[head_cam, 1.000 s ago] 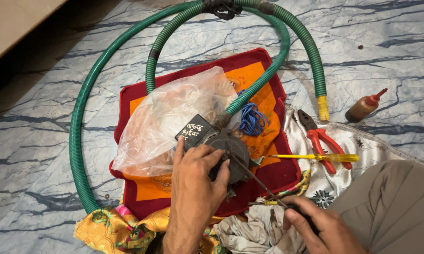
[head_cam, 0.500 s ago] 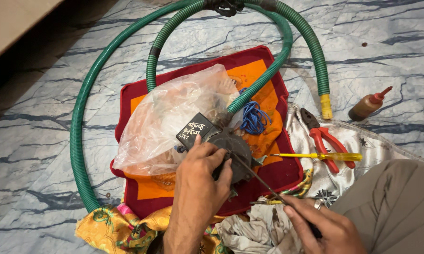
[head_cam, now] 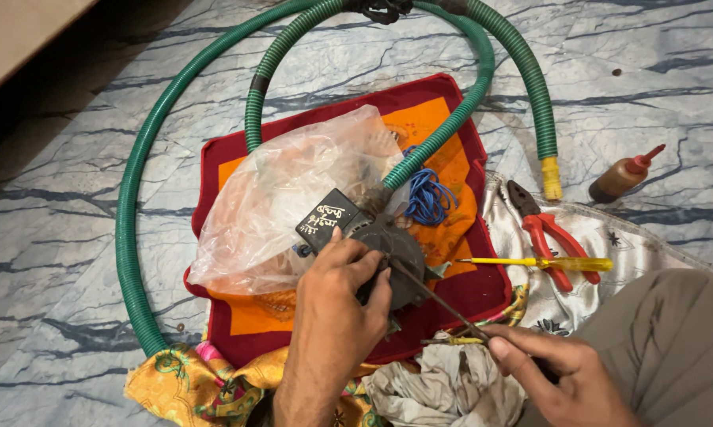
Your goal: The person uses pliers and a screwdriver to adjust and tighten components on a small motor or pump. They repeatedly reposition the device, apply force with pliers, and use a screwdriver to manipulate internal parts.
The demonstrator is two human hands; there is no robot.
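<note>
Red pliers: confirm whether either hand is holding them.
No: the red pliers lie on the pale cloth, apart from the left hand and right hand.

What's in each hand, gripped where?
Left hand grips the dark motor housing from above. Right hand holds a long screwdriver by its handle end.

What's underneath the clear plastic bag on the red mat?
The clear plastic bag lies on the red and orange mat, whose orange centre shows faintly through it. Whatever else it covers or holds is too blurred to tell.
</note>
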